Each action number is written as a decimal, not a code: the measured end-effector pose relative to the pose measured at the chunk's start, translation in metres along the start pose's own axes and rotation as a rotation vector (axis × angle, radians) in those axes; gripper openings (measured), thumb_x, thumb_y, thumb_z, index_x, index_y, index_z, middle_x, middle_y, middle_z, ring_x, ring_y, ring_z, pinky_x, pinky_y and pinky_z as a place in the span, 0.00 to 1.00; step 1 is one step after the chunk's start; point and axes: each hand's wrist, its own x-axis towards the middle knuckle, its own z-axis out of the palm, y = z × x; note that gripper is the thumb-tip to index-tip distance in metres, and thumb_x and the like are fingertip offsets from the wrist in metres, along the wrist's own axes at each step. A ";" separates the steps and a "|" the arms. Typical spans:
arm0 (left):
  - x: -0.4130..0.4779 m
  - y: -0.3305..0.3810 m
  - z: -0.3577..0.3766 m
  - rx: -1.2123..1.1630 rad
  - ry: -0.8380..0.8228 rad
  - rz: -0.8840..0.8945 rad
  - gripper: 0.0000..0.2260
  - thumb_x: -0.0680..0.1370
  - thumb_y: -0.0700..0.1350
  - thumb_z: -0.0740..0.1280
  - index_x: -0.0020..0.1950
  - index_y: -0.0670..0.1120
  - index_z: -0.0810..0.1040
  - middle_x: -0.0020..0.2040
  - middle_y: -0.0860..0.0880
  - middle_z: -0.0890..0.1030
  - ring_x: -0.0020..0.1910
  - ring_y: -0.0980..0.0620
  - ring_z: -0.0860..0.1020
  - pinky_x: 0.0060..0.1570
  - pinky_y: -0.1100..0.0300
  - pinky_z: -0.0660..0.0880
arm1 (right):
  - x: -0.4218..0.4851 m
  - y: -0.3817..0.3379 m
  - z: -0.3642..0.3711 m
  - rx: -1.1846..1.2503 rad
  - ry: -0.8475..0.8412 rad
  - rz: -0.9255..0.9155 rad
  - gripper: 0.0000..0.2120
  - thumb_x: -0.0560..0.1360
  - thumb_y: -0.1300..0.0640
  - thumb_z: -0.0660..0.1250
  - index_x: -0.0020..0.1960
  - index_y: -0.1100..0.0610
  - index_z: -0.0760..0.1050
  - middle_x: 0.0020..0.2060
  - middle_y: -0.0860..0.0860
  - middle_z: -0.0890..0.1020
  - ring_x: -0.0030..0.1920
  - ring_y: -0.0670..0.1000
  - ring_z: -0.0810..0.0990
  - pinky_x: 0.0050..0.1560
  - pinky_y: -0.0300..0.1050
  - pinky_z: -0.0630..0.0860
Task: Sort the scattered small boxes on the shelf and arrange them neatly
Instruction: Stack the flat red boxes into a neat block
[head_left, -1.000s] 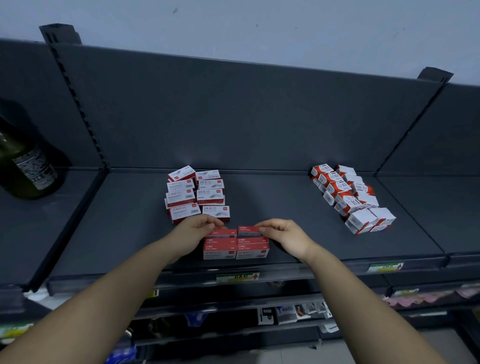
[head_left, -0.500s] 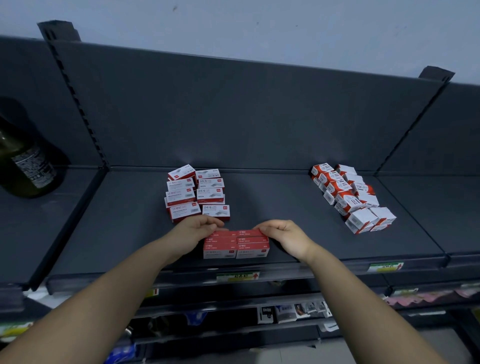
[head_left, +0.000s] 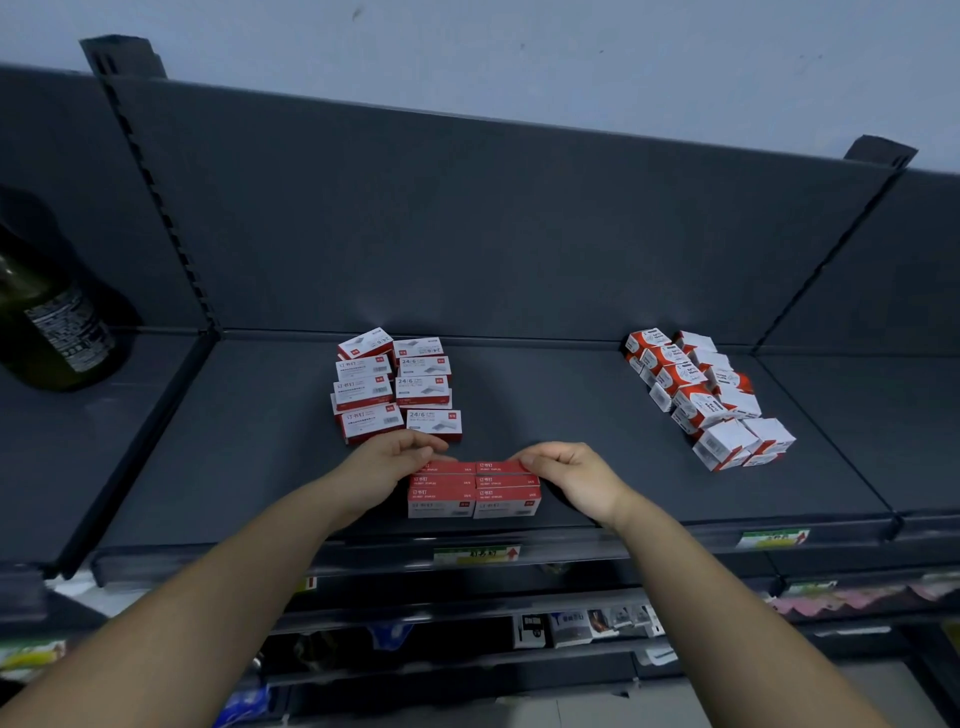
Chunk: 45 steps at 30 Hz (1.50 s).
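Dark grey shelf (head_left: 571, 415) backs onto a pale wall (head_left: 519, 62). Near its front edge, in the middle, the red boxes (head_left: 475, 493) lie flat in a tight block of two columns. Both forearms reach up from below, converging on the block. The left hand (head_left: 384, 462) sits at its rear left corner, fingers curled, pinching the rearmost box. The right hand (head_left: 571, 467) mirrors it at the rear right corner, fingers curled onto that box, wrist bent outward. Just behind the left hand lie the white boxes (head_left: 395, 389) in two columns. Cube boxes (head_left: 701, 400) line up well to the right. A bottle (head_left: 57, 322) stands far left.
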 end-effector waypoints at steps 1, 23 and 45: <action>0.001 -0.001 0.000 -0.004 0.000 0.000 0.09 0.83 0.41 0.60 0.59 0.45 0.78 0.52 0.52 0.85 0.51 0.57 0.82 0.49 0.68 0.75 | -0.001 -0.001 0.000 -0.002 -0.001 -0.001 0.10 0.82 0.58 0.64 0.53 0.53 0.84 0.50 0.48 0.87 0.54 0.48 0.84 0.60 0.37 0.74; 0.012 -0.017 -0.072 0.402 0.703 -0.005 0.17 0.74 0.49 0.74 0.58 0.43 0.76 0.58 0.43 0.76 0.57 0.46 0.75 0.56 0.53 0.73 | 0.047 -0.048 0.007 -0.025 0.216 0.156 0.05 0.77 0.63 0.67 0.48 0.56 0.81 0.43 0.52 0.84 0.41 0.49 0.77 0.40 0.37 0.75; 0.013 -0.011 -0.060 0.599 0.701 -0.269 0.28 0.71 0.67 0.69 0.67 0.55 0.76 0.69 0.47 0.70 0.68 0.41 0.67 0.63 0.46 0.65 | 0.078 -0.063 0.058 -0.762 0.049 0.223 0.17 0.72 0.40 0.73 0.49 0.48 0.69 0.46 0.43 0.77 0.54 0.50 0.76 0.65 0.55 0.67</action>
